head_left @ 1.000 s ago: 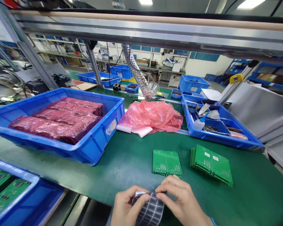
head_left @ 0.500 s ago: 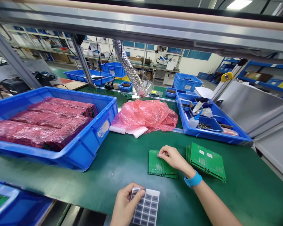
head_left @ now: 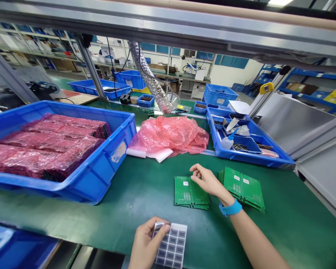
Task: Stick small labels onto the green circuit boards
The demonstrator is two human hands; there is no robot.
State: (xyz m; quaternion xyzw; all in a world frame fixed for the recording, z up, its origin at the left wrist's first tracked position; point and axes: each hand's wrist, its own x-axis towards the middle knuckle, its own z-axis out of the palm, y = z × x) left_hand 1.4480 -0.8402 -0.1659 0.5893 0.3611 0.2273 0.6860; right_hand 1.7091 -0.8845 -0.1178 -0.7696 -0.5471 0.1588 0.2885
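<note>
My left hand (head_left: 149, 241) grips a sheet of labels (head_left: 176, 244) at its top left corner, thumb on the front. The sheet carries rows of dark rectangular labels, and its upper edge is curled. Over a small stack of green circuit boards (head_left: 187, 196) hovers my right hand (head_left: 204, 180), fingers loosely bent and apart, with nothing visible in them. A small white label (head_left: 186, 183) sits on the top board, left of my fingertips. Beside my right wrist lies a fanned stack of green circuit boards (head_left: 248, 190); its top one bears two white labels.
A big blue bin (head_left: 100, 186) at left holds parts wrapped in pink bubble wrap. Loose pink bubble wrap (head_left: 170, 134) lies at the back centre. At right is a blue tray (head_left: 254, 160) with small bins and a bottle (head_left: 228, 142). A foil duct (head_left: 148, 74) hangs above.
My right hand has let go of a small label, now on the left part of the top board, and has lifted slightly up and right. The left hand keeps the sheet.
</note>
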